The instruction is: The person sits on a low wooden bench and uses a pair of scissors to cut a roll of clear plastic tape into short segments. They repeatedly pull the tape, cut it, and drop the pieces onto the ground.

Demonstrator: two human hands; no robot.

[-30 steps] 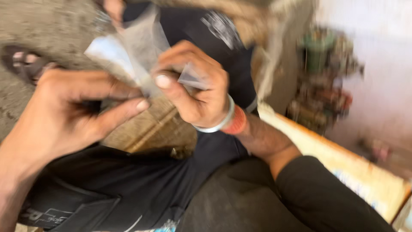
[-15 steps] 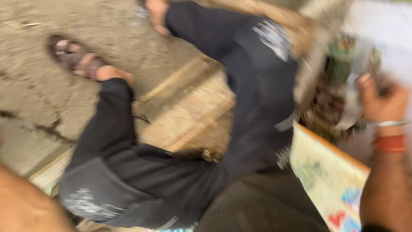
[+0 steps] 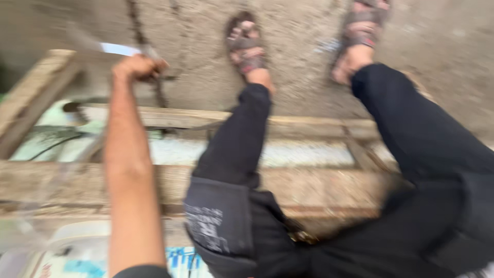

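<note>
reaching out with the left hand (image 3: pixel 138 67), arm stretched forward over the wooden frame (image 3: pixel 309 123) toward its far left corner. fingers curled tight into a fist, seemingly pinching the end of a thin clear plastic sheet (image 3: pixel 110 49), pale and streaked by blur, trailing off to the far left above the concrete floor (image 3: pixel 298 56); exact grip hard to tell in the smear. right hand nowhere in view. seated with black trousers (image 3: pixel 242 149) draped over the frame, sandalled feet (image 3: pixel 246 44) planted on the floor beyond its far edge. printed sack (image 3: pixel 103 257) lying at the near left corner. judged as a mid-swing carrying or pulling stage with the plastic held out at arm's length. next move likely calling for a steady pinch and a controlled draw clear of the frame's rough edge, so as not to snag or tear.
</note>
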